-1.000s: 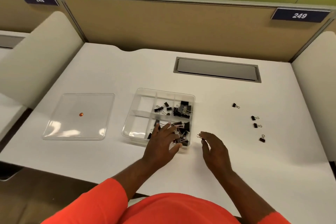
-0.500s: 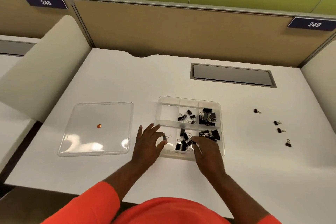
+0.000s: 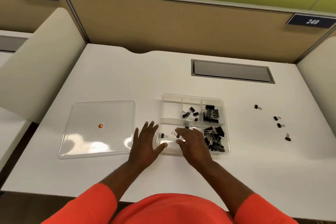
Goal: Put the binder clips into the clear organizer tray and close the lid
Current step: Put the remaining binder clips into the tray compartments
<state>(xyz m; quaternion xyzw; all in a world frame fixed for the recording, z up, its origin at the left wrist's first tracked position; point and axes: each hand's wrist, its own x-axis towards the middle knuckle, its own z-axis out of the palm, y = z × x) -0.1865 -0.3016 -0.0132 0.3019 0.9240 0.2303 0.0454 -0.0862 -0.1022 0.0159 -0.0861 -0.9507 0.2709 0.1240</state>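
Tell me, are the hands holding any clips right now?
No. The left hand lies open and flat beside the tray; the right hand hovers open over it, gripping nothing visible.

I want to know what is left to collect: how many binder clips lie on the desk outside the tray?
4, all right of the tray: one farthest back, two close together in the middle, one nearest. None seems hidden.

Clear organizer tray (image 3: 192, 97) seen on white worktop (image 3: 254, 169), lid (image 3: 87, 143) laid beside it. Left hand (image 3: 145, 143) spread at tray's edge, right hand (image 3: 194, 142) over front compartment. Four binder clips (image 3: 277, 118) left loose at right.
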